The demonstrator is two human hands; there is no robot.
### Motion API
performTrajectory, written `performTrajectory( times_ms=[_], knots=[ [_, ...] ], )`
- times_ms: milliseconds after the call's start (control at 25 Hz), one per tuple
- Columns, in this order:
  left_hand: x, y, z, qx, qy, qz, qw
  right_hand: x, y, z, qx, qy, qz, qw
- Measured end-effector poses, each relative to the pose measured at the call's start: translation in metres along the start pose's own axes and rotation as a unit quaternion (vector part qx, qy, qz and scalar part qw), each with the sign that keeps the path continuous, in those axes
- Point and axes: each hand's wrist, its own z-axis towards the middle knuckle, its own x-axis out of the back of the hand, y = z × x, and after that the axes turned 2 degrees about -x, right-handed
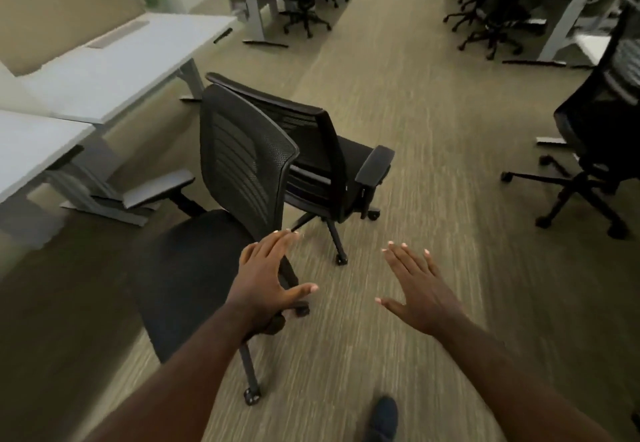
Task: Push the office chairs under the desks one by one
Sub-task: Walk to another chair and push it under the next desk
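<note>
A black mesh-backed office chair (239, 161) stands in front of me, left of centre, its seat turned toward the white desks (114, 61) on the left. A second black chair (332, 157) stands just behind it in the aisle, facing right. My left hand (266, 279) hovers open with fingers spread over the near chair's lower right side, and I cannot tell if it touches. My right hand (419, 286) is open above bare carpet, apart from both chairs.
A third black chair (595, 151) stands at the right edge, beside another desk (592, 47). More desks and chairs line both sides further down the carpeted aisle (398, 78). My dark shoe (382, 417) shows at the bottom.
</note>
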Motion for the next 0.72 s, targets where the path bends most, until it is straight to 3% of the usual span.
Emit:
performTrajectory(
  times_ms=[320, 560, 720],
  knots=[
    [0.011, -0.003, 0.06, 0.136, 0.082, 0.016, 0.987, 0.046, 0.022, 0.152, 0.148, -0.002, 0.006, 0.989],
    [0.034, -0.034, 0.118, 0.22, 0.194, 0.034, 0.955, 0.083, 0.005, 0.273, 0.239, 0.017, 0.0, 0.971],
    [0.049, -0.042, 0.166, 0.277, 0.235, -0.008, 0.932, 0.112, -0.017, 0.339, 0.287, 0.049, -0.012, 0.957]
  ],
)
